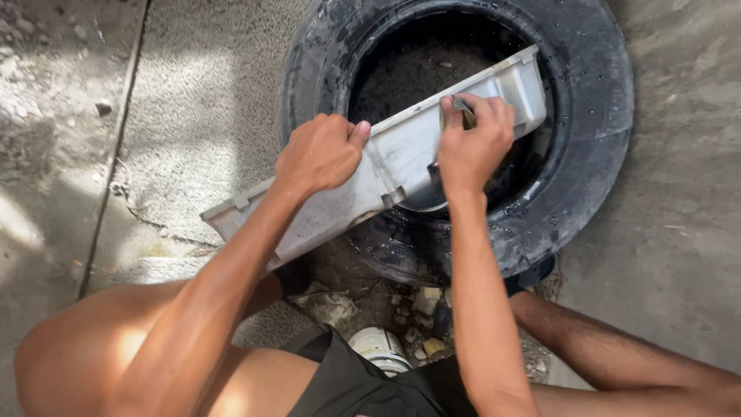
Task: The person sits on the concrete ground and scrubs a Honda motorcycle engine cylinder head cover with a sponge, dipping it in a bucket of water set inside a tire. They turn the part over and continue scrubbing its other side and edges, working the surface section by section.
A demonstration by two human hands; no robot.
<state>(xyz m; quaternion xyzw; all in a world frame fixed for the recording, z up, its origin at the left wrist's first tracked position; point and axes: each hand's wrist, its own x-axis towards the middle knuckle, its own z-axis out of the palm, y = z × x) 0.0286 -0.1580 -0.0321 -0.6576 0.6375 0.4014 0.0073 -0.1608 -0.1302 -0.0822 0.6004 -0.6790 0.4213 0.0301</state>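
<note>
Head view: bare knees nearest. Left hand [320, 152] clamped on grey metal pan [401, 150], laid across black tyre [594, 116] toward 1 o'clock. Right hand [472, 139] pinching small tool [466, 114] against pan; likely mid-scrape, grime remaining.

**Hidden and cut-off parts**

The small dark object [466, 114] pinched in the right hand [472, 147] is mostly covered by fingers. Below that grip, the tyre [594, 139] hides behind forearm and panel [401, 158]; its top is cropped.

White can [380, 347] and rubble [421, 305] on concrete floor [671, 232]
</note>
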